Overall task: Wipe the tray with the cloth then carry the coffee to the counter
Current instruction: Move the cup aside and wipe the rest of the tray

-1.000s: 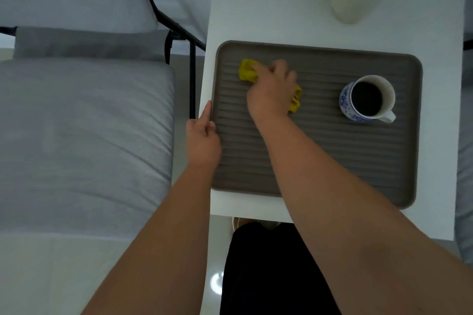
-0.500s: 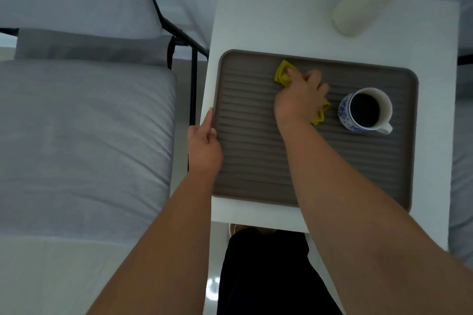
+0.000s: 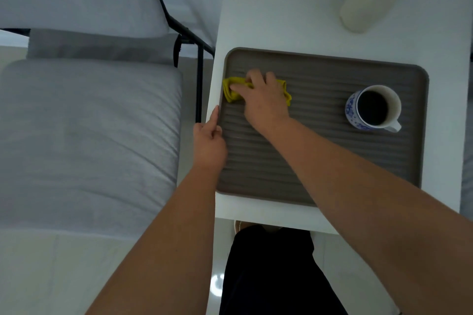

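The right hand (image 3: 265, 102) presses a crumpled yellow cloth (image 3: 231, 91) onto the ribbed grey-brown rectangular tray (image 3: 320, 151) near its left rim, grip closed over the cloth. The left hand (image 3: 210, 143) pinches that rim. A blue-patterned white ceramic cup (image 3: 372, 108) of black coffee stands at the tray's right end on the white desk (image 3: 281, 15).

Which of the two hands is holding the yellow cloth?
The right hand presses the yellow cloth on the tray; the left hand only grips the tray's left edge.

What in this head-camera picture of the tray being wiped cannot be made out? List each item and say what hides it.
Head view:
- Middle of the yellow cloth: covered by the right hand.
- Tray near edge: partly behind the right forearm.
- Left hand fingertips at the tray rim: hidden by the hand itself.
- White vase top: cut off by the upper edge.
- Mug pattern: too small.
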### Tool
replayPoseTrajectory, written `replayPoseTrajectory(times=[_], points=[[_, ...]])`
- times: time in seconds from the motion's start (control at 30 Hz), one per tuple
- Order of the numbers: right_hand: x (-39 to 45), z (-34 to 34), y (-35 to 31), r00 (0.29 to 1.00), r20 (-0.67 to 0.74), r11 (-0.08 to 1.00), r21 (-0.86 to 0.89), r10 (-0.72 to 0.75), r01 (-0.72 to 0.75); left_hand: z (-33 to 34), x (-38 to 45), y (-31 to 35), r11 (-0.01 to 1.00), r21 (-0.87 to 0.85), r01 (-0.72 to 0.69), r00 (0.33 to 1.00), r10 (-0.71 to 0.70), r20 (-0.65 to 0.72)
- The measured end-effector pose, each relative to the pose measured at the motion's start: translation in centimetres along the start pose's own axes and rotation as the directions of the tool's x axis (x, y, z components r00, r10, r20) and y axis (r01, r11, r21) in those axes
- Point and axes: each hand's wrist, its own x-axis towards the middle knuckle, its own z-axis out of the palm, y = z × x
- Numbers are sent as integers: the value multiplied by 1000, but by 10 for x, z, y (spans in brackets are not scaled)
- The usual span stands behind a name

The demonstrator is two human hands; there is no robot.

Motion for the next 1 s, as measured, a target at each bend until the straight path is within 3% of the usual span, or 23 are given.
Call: replayPoseTrajectory(times=[0.07,0.1,0.23,0.37,0.43,0.53,0.67,0.73,0.87,1.0], points=[[-14,1,14,997,-15,997,-9,-72,72,-1,0,1,1000,-2,10,1000,-10,-6],[-20,0,27,998,-57,1000,5,-24,24,0,0,1,1000,-10,13,1000,-13,-5],[-48,-4,60,905,-198,925,114,377,-361,1,-2,1,999,-27,23,1000,-24,-12],[-37,-3,37,821,-164,837,144,547,-528,1,1,-3,1000,-6,-10,1000,10,-8],[-25,2,13,872,-126,879,135,473,-458,2,1,-4,1000,-2,-10,1000,10,-5],[-8,9,-14,973,-37,972,71,226,-224,2,2,-5,1000,-9,6,1000,-6,8],[-7,6,-2,998,29,998,14,53,-53,2,2,-7,1000,3,-1,1000,1,21],[-25,8,19,1000,-11,1000,-15,-16,16,1,4,-10,1000,22,-20,1000,20,16],[-72,14,62,937,-256,972,63,236,-228,2,8,-17,998,32,-51,998,50,34],[-83,19,35,846,-271,888,144,459,-436,4,13,-22,998,-51,-29,999,31,32]])
